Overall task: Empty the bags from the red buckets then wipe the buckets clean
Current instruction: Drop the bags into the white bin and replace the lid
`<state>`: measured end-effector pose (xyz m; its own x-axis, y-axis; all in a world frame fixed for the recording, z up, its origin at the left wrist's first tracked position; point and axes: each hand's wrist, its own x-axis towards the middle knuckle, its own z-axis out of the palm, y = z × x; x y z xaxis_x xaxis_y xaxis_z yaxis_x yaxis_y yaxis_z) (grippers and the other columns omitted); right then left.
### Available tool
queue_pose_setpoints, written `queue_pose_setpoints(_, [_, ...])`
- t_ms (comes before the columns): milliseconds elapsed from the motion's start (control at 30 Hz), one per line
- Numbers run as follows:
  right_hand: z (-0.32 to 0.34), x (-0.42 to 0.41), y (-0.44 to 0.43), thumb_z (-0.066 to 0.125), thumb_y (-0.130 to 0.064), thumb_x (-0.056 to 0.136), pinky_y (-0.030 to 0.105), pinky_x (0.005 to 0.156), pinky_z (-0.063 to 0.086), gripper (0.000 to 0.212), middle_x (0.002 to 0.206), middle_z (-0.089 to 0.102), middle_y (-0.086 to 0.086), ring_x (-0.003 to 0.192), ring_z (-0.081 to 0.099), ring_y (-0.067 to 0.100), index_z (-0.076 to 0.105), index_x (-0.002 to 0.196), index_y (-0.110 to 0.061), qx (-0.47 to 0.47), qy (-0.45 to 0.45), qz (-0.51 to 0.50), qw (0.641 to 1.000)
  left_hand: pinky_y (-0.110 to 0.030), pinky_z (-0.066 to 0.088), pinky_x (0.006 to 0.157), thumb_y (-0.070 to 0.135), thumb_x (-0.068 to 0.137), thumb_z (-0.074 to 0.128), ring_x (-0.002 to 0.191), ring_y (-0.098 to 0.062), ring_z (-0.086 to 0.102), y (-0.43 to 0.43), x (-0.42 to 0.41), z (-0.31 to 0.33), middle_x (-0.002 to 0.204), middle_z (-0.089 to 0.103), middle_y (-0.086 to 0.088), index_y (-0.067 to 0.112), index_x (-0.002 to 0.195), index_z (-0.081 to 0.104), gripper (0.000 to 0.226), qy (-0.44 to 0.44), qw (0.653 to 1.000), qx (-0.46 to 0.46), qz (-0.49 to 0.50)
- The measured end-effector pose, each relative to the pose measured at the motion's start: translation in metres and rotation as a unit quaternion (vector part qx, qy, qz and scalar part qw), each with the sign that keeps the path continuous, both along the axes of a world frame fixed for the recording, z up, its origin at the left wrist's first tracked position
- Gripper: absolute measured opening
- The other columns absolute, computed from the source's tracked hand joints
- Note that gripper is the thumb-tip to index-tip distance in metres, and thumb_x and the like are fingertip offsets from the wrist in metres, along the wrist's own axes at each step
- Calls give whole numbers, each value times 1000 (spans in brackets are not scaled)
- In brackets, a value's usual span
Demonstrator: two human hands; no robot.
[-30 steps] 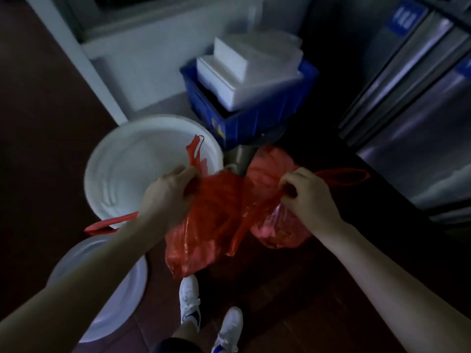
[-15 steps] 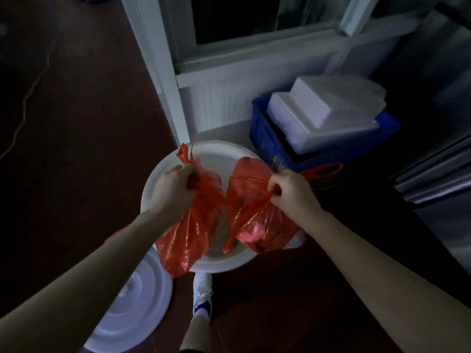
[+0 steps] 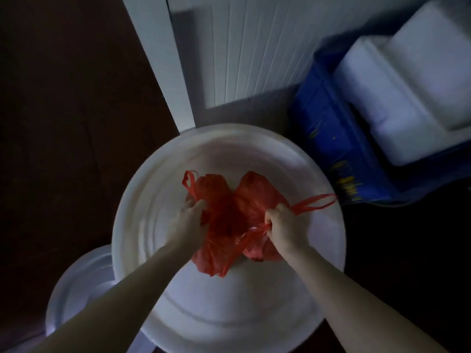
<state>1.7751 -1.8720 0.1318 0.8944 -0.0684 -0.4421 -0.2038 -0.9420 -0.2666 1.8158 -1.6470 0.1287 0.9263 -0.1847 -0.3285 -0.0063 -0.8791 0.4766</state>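
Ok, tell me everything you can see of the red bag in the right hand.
The red bag is thin, crinkled, glossy plastic, gathered at its neck where the right hand grips it. One handle loop sticks out to the right. It hangs over the large white round tub, bulging, and touches the second red bag held by the left hand. Its contents cannot be seen.

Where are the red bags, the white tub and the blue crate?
red bags (image 3: 225, 220), head view, crumpled middle.
white tub (image 3: 254, 133), head view, far rim.
blue crate (image 3: 328, 123), head view, side wall.
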Motion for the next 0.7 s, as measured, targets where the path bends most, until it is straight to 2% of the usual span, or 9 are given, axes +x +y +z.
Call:
queue_pose_setpoints(67, [-40,13,-2,51,-14,93,27,86,43,14,110,52,3,101,54,19,61,102,-13,-8,25,-7,1000,-33,43,63,10,85,64,82,-26,59,-1,9,-39,98,59,-6,14,108,63,24,19,1000,-1,11])
queue_pose_setpoints(167, [-88,23,1,48,-11,91,31,87,44,17,110,52,6,101,54,24,63,101,-11,-8,48,-26,998,-33,43,62,8,84,62,78,-29,58,-1,18,-87,92,55,-4,14,99,61,17,37,999,-3,9])
queue_pose_setpoints(233, [-112,31,5,47,-8,90,34,88,44,21,110,53,9,102,55,28,65,101,-10,3,52,-40,998,-33,46,67,10,85,59,80,-29,57,1,26,-113,99,56,-6,17,102,59,19,55,998,-3,-2])
queue_pose_setpoints(300, [-126,37,8,45,-6,90,37,92,44,27,114,55,12,105,55,31,65,108,-11,32,63,-52,996,-35,48,82,15,90,55,98,-31,58,3,33,-133,119,57,-11,23,122,56,33,109,994,-1,-25])
queue_pose_setpoints(367, [-131,37,11,47,-6,91,39,96,43,33,120,53,10,110,54,30,63,120,-14,49,81,-39,995,-38,41,103,22,94,55,123,-33,51,5,34,-143,141,47,-13,26,145,41,52,182,981,7,-69])
queue_pose_setpoints(400, [-131,35,11,49,-7,91,39,97,43,35,122,53,9,111,53,30,61,123,-17,48,87,-29,995,-38,39,107,24,94,58,128,-32,47,5,32,-144,146,43,-12,25,149,34,60,207,974,13,-91])
queue_pose_setpoints(467, [-126,32,11,55,-8,90,38,97,44,36,123,53,6,112,53,28,61,124,-19,40,82,-16,996,-35,41,105,23,92,61,127,-29,49,5,30,-140,146,43,-9,24,150,32,66,210,971,33,-110])
queue_pose_setpoints(700, [-82,16,11,58,-16,91,35,95,46,33,122,56,4,111,54,24,61,123,-17,51,38,10,998,-38,51,88,22,91,55,105,-30,60,16,24,-86,120,58,-8,24,134,51,43,126,991,33,-26])
